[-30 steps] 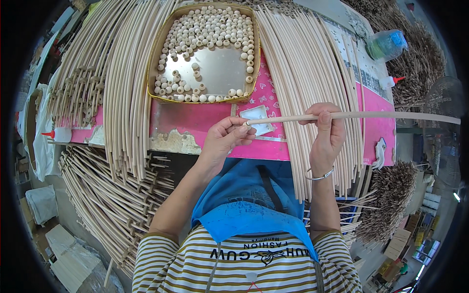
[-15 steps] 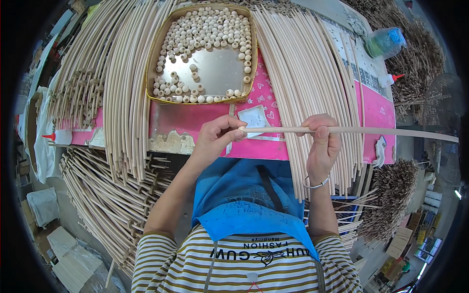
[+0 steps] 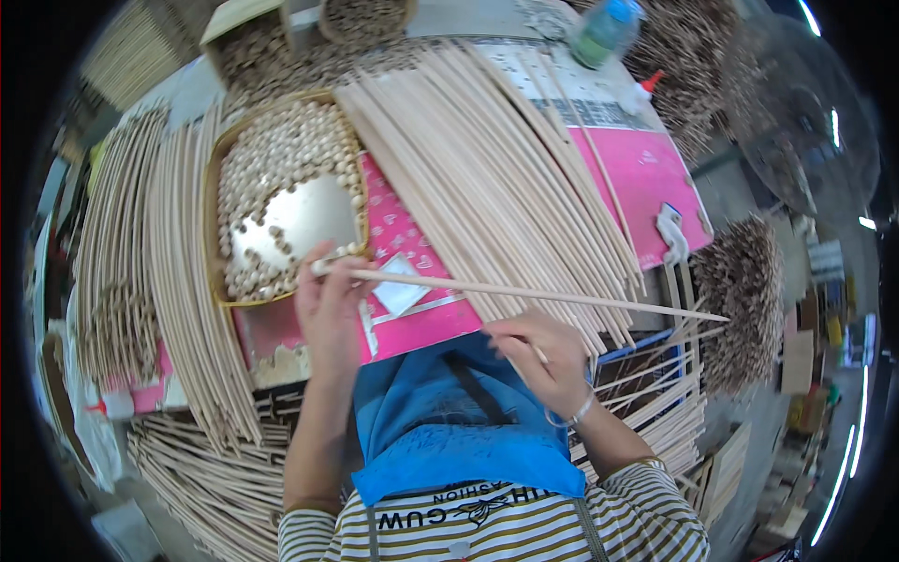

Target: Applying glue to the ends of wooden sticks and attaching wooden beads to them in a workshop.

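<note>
My left hand [image 3: 330, 304] grips a long pale wooden rod [image 3: 524, 291] near its left end, where a round wooden bead [image 3: 318, 268] sits on the tip. From there the rod slants across to the right, its far end past the table edge. Below the rod, and apart from it, my right hand [image 3: 548, 361] is open with loosely bent fingers, near the lower ends of a row of bare rods [image 3: 496, 187]. Close to my left hand is a yellow-rimmed tray [image 3: 217, 215] of wooden beads. A small white square dish [image 3: 401, 286] lies just beyond the rod.
More rods [image 3: 183, 272] lie left of the tray, some with beads or rings on them. A green bottle [image 3: 604, 37] and a red-tipped glue bottle [image 3: 641, 92] stand at the far right. Rod bundles [image 3: 740, 300] stand beside the table; others [image 3: 206, 478] lie below it.
My right hand has let go of the rod and dropped below it. My left hand has moved left with the rod, which now tilts down to the right. The view has turned rightward.
</note>
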`<state>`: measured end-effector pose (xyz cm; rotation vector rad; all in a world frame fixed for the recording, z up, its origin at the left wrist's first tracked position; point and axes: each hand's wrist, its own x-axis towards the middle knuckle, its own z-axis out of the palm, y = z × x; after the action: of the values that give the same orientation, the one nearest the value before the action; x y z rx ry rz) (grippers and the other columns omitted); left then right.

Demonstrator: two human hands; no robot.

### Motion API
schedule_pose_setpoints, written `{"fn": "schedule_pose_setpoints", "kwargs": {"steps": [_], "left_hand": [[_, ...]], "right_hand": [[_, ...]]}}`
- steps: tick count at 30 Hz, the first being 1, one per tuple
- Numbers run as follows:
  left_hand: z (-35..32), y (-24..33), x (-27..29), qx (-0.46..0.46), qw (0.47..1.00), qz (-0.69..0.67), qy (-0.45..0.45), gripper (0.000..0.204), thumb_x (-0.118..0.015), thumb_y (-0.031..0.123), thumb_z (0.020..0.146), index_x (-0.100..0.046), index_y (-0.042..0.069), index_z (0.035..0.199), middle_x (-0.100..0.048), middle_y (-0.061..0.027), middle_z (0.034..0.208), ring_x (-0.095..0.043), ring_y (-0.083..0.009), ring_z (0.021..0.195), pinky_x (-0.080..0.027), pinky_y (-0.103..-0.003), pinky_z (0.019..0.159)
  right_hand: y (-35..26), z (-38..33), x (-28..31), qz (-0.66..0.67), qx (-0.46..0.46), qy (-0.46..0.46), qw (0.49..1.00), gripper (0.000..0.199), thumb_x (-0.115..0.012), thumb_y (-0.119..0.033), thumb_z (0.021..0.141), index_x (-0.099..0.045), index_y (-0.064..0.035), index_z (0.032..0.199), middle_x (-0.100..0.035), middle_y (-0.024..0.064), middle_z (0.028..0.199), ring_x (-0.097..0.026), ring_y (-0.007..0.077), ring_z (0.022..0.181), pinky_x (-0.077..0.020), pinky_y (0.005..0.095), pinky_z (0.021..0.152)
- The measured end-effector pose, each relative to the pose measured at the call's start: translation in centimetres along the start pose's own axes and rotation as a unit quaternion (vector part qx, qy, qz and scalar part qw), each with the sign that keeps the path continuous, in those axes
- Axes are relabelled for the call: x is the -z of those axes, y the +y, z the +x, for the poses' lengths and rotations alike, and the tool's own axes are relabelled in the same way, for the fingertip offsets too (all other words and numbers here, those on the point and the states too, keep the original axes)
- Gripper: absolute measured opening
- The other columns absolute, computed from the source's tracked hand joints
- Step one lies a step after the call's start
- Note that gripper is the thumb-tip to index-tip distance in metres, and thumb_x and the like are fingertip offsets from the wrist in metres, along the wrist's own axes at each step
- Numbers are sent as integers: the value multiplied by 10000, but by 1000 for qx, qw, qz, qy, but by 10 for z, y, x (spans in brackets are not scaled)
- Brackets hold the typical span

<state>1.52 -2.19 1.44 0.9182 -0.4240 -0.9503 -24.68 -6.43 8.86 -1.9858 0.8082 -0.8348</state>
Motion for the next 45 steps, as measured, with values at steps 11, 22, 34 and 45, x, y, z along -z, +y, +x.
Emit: {"fn": "schedule_pose_setpoints", "kwargs": {"steps": [11, 22, 34, 45], "left_hand": [[43, 61, 35, -7, 995, 102, -21, 324, -537, 239, 1042, -533, 14, 1275, -633, -82, 1036, -630, -198, 999, -539, -352, 920], [42, 8, -150, -3, 925, 188, -329, 567, -428, 290, 1078, -257, 25, 1549, -596, -197, 1299, -641, -229, 1093, -518, -358, 1013], [12, -15, -78, 161, 923, 242, -252, 434, -485, 241, 1062, -478, 22, 1438, -665, -73, 1117, -634, -131, 989, -529, -281, 883], [6, 5, -34, 143, 944, 234, -186, 380, -512, 184, 1045, -532, 28, 1391, -671, -72, 1118, -637, -141, 993, -527, -299, 879]], "right_hand": [[99, -100, 87, -322, -12, 75, 944, 223, -702, -236, 840, -704, -134, 1038, -598, 58, 812, -616, 267, 770, -496, 378, 635], [115, -233, 81, -59, -239, 382, 891, 181, -585, -146, 996, -691, -3, 1030, -638, 4, 842, -573, 90, 752, -453, 276, 659], [289, -474, 145, -342, -599, 516, 508, 537, -600, -382, 974, -580, 26, 1322, -680, 202, 1083, -664, 277, 980, -513, 391, 865], [170, -33, 126, -410, -80, 205, 885, 167, -692, -128, 853, -700, -52, 1002, -649, 120, 920, -637, 309, 861, -508, 388, 769]]}}
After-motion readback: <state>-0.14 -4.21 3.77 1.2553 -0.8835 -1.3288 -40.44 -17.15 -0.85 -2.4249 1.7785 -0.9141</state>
